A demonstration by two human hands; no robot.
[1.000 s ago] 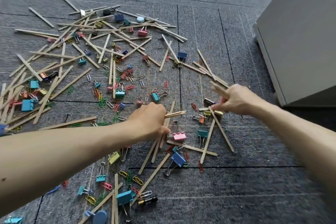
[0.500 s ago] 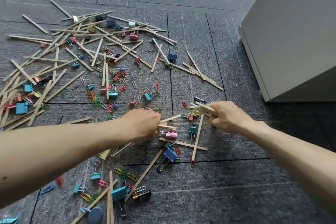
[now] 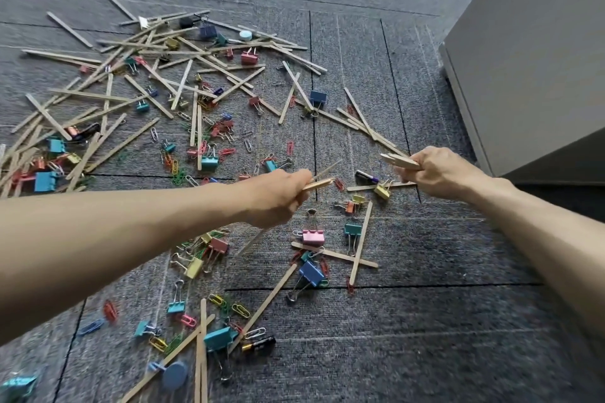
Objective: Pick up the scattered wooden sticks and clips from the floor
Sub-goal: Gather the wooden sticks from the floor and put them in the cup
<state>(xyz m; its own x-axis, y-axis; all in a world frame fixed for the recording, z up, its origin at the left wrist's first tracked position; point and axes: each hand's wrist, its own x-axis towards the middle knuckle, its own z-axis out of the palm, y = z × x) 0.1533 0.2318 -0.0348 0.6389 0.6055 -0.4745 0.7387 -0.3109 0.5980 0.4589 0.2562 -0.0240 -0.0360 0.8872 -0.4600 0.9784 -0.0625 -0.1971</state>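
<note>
Grey carpet tiles (image 3: pixel 442 353) cover the room, and by the look of it the job is barely begun: only the few sticks in the person's two hands are off the floor. Over on the left lies the thickest heap of wooden sticks (image 3: pixel 91 95), criss-crossed and mixed with coloured binder clips (image 3: pixel 45 180) and small paper clips (image 3: pixel 173 166). None of the clips appear to have been gathered.

Coming across, the left hand (image 3: pixel 278 196) is clenched round a couple of thin sticks (image 3: pixel 319 184), whose tips poke out toward the right, above the carpet. Just below and to the right of that hand, a pink clip (image 3: pixel 313 236), a blue clip (image 3: pixel 311 273) and two crossed sticks (image 3: pixel 334 253) lie loose. They are near enough to be the next easy pickings, I'd say.

A single stick (image 3: pixel 363 187) lies flat between the two hands, with a yellow clip (image 3: pixel 381 191) touching it, close under the right hand (image 3: pixel 438 173). That hand grips a small bundle of sticks (image 3: pixel 397 160), ends pointing left. Beyond it a few more lie fanned on the carpet. At the far right stands a grey cabinet (image 3: pixel 530 59), well apart from the main heap.
</note>
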